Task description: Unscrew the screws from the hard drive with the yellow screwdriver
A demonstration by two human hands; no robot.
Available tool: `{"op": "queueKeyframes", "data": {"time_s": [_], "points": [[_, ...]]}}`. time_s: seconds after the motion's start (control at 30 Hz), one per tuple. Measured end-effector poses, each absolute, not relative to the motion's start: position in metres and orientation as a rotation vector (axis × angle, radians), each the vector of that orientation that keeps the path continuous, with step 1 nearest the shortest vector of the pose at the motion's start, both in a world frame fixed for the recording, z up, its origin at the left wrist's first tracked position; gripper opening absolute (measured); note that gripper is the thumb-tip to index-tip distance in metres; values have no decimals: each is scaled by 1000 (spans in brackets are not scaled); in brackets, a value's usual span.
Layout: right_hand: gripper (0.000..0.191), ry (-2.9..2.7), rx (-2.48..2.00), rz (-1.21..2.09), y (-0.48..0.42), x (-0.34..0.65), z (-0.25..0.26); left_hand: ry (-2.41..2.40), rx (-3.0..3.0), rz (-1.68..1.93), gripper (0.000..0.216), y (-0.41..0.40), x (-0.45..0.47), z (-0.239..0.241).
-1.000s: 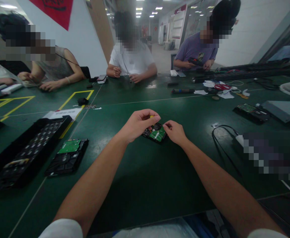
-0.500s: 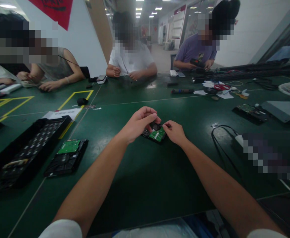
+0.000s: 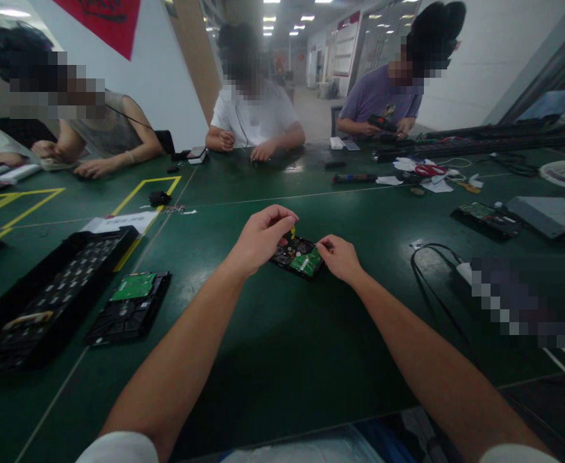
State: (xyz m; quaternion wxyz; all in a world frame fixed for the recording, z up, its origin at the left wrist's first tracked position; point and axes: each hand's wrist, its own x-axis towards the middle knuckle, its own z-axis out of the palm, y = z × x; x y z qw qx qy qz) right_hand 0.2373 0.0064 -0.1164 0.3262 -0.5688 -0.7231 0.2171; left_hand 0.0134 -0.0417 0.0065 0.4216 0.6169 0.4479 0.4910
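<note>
A small hard drive (image 3: 298, 256) with a green circuit board lies face up on the green table (image 3: 282, 334) in front of me. My left hand (image 3: 259, 238) is closed in a pinch over its far left corner, gripping a small yellow-handled tool (image 3: 293, 230) that stands on the drive. My right hand (image 3: 340, 257) has its fingers curled against the drive's right edge, steadying it.
A second hard drive (image 3: 130, 307) and a long black tray (image 3: 46, 296) lie at the left. A black cable (image 3: 432, 270) and more drives (image 3: 485, 218) sit at the right. Three people sit across the table, with scissors (image 3: 430, 170) and papers near them.
My left hand has shifted slightly left and up, and the yellow tool tip now shows above the drive. My right hand stays on the drive's edge.
</note>
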Motion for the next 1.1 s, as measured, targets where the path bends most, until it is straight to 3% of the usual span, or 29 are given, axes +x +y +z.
{"op": "queueKeyframes", "data": {"time_s": [0.33, 1.1], "points": [[20, -1861, -1492, 592, 5, 237, -118, 822, 1308, 1159, 15, -44, 19, 6], [25, -1880, -1478, 632, 6, 239, -117, 965, 1448, 1171, 25, -43, 17, 3]]}}
